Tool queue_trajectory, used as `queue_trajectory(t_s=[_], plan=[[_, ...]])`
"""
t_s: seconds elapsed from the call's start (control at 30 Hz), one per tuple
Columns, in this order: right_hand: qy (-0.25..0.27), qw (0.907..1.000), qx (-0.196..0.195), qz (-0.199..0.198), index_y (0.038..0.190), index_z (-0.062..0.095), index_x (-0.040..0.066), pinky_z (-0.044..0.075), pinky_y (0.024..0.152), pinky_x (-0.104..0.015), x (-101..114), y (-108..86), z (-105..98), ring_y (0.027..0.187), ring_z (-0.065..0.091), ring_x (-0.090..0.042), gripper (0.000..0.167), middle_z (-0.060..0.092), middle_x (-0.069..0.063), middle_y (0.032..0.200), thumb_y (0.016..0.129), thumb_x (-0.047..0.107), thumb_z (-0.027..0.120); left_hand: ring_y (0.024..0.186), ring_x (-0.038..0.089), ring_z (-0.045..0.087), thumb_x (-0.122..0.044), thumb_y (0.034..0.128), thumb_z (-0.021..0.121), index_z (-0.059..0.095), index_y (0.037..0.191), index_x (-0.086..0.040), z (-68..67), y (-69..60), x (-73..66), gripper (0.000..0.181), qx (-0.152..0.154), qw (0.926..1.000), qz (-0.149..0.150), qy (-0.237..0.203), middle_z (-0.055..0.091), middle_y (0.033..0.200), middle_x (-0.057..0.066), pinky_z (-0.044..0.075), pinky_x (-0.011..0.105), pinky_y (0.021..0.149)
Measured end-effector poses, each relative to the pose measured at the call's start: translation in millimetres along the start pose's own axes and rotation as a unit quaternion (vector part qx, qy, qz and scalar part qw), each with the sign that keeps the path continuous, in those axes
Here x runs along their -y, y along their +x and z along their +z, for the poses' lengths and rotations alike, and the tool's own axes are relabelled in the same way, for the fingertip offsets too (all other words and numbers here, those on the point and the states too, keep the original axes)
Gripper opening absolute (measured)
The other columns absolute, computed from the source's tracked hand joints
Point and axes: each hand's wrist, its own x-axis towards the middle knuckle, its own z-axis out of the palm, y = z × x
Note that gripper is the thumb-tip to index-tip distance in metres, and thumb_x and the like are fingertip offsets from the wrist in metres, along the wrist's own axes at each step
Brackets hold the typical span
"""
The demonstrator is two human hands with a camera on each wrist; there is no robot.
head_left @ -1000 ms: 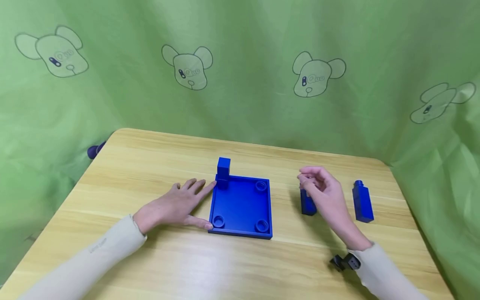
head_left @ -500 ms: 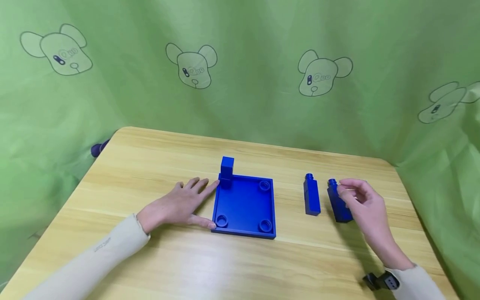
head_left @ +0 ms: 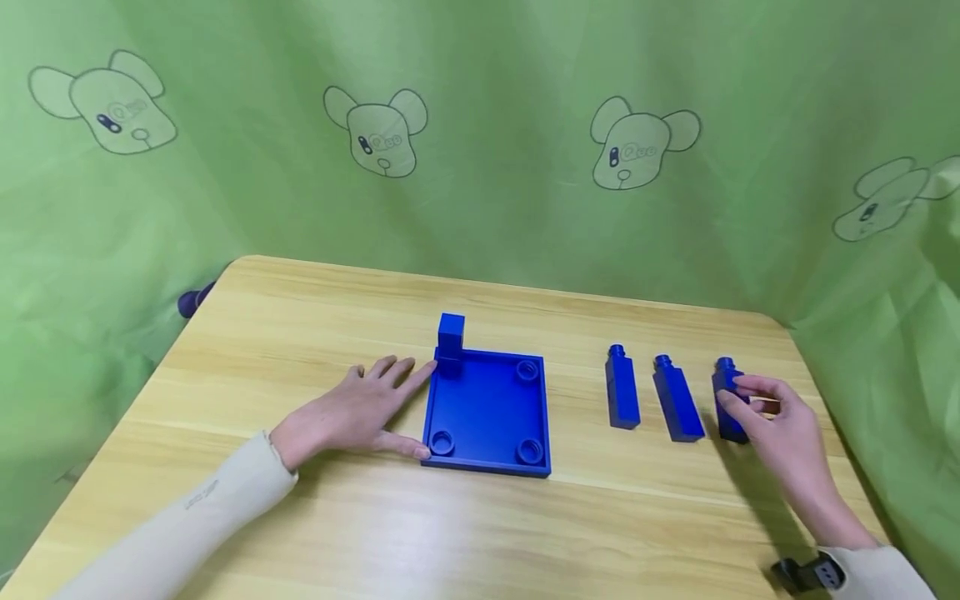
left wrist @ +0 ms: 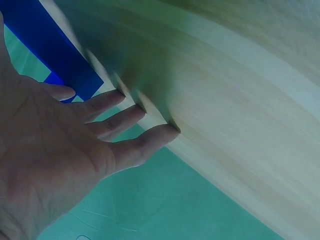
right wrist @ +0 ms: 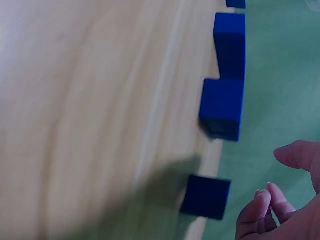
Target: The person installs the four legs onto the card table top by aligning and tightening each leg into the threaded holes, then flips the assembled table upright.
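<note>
A square blue tray (head_left: 487, 408) lies flat, with ring-shaped sockets in three corners and an upright blue post (head_left: 451, 333) at its back left corner. My left hand (head_left: 356, 417) rests at the tray's left edge, fingers spread, thumb and index finger at its side; in the left wrist view the hand (left wrist: 65, 145) is beside the blue tray (left wrist: 47, 42). My right hand (head_left: 787, 437) is over the rightmost blue block (head_left: 727, 408), thumb and index finger apart. In the right wrist view, a gap shows between the right hand's (right wrist: 285, 210) thumb and fingers, beside a block (right wrist: 206, 197).
Two more blue blocks with threaded necks, a left one (head_left: 622, 392) and a middle one (head_left: 677, 402), lie between the tray and my right hand. A green curtain (head_left: 510, 225) hangs behind the wooden table (head_left: 337, 533). Something dark (head_left: 191, 302) shows past the table's left edge.
My right hand has moved rightward from the left block past the middle one to the rightmost. The blocks look unmoved on the table. My left hand has stayed at the tray.
</note>
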Motion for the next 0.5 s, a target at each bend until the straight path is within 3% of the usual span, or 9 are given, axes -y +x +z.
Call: queue_trajectory(t_s=[0.1, 0.3, 0.5], plan=[[-0.023, 0.9996, 0.010, 0.010, 0.133, 0.062, 0.000, 0.051, 0.063, -0.018, -7.7, 3.7, -3.5, 0.090, 0.052, -0.005, 0.046, 0.060, 0.010, 0.106, 0.104, 0.031, 0.078, 0.159, 0.051, 0.024, -0.091, 0.0882, 0.058, 0.010, 0.178, -0.017, -1.5, 0.8, 0.6, 0.126, -0.003, 1.0000, 0.000, 0.001, 0.026, 0.174, 0.028, 0.030, 0.081, 0.115], [-0.054, 0.9973, 0.044, 0.023, 0.151, 0.040, -0.017, 0.052, 0.064, -0.017, -12.5, 10.4, -10.2, 0.087, 0.051, 0.001, 0.073, 0.054, -0.022, 0.124, 0.107, 0.029, 0.074, 0.159, 0.051, 0.024, -0.093, 0.0876, 0.055, 0.006, 0.178, -0.018, -3.2, 3.9, 3.0, 0.127, -0.001, 1.0000, -0.003, 0.007, 0.024, 0.175, 0.028, 0.029, 0.080, 0.116], [-0.088, 0.9919, 0.090, 0.018, 0.149, 0.031, -0.027, 0.051, 0.067, -0.017, -20.2, 19.0, -20.2, 0.085, 0.052, -0.002, 0.077, 0.055, -0.029, 0.120, 0.107, 0.021, 0.073, 0.160, 0.050, 0.023, -0.095, 0.0866, 0.053, 0.007, 0.178, -0.019, -4.0, 6.4, 2.6, 0.128, -0.005, 0.9999, 0.003, 0.014, 0.025, 0.175, 0.027, 0.030, 0.080, 0.116]])
